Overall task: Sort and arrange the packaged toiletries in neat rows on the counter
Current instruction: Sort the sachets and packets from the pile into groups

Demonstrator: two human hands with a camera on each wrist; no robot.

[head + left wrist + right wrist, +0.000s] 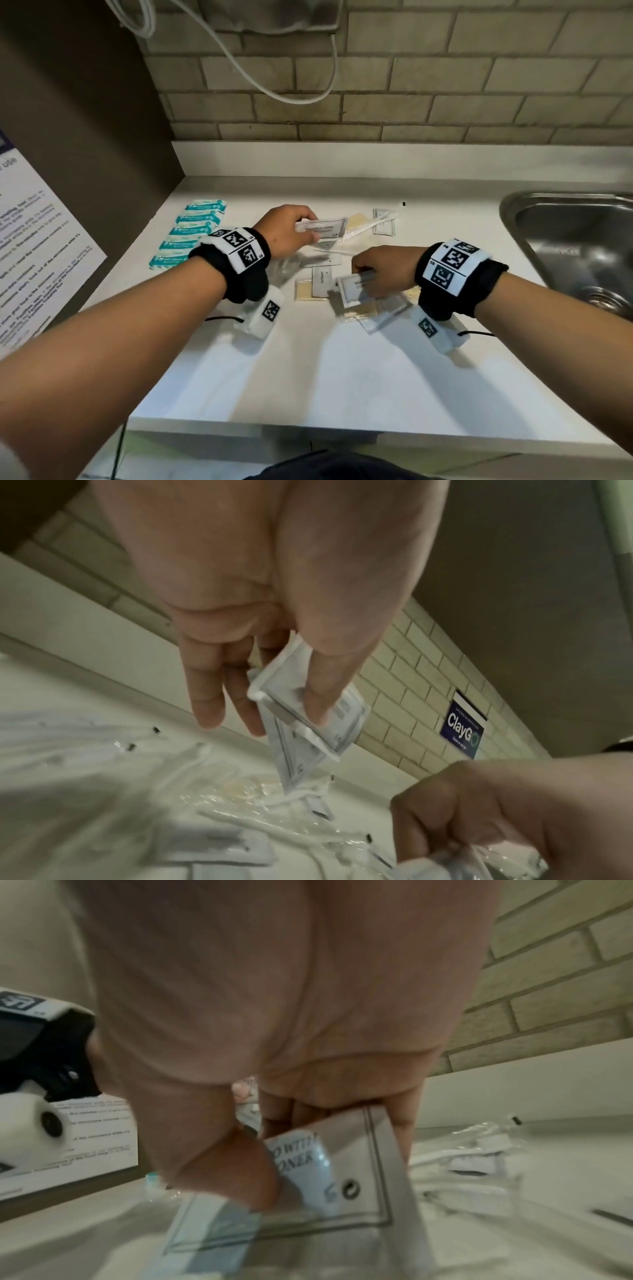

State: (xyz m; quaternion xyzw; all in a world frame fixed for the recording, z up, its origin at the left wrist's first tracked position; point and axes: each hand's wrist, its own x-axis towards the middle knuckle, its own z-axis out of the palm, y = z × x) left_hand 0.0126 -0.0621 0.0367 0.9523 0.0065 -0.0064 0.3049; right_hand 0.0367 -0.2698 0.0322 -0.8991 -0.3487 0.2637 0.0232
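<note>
My left hand (291, 229) pinches a small stack of white shampoo sachets (320, 229) above the counter; the left wrist view shows the thumb (322, 696) pressed on the sachets (308, 723). My right hand (380, 270) grips another white shampoo sachet (354, 289), seen close up in the right wrist view as a printed sachet (342, 1172) under the thumb (240, 1172). A loose pile of sachets, yellowish packets (305, 290) and clear-wrapped toothbrushes (371, 224) lies between and beyond the hands. Several teal soap packets (197, 229) stand in a column at the left.
A steel sink (575, 240) is set in the white counter (325, 370) at the right. A dark panel with a printed notice (37, 246) closes off the left side. A brick-tile wall (411, 85) stands behind, with a white cable (274, 82) hanging.
</note>
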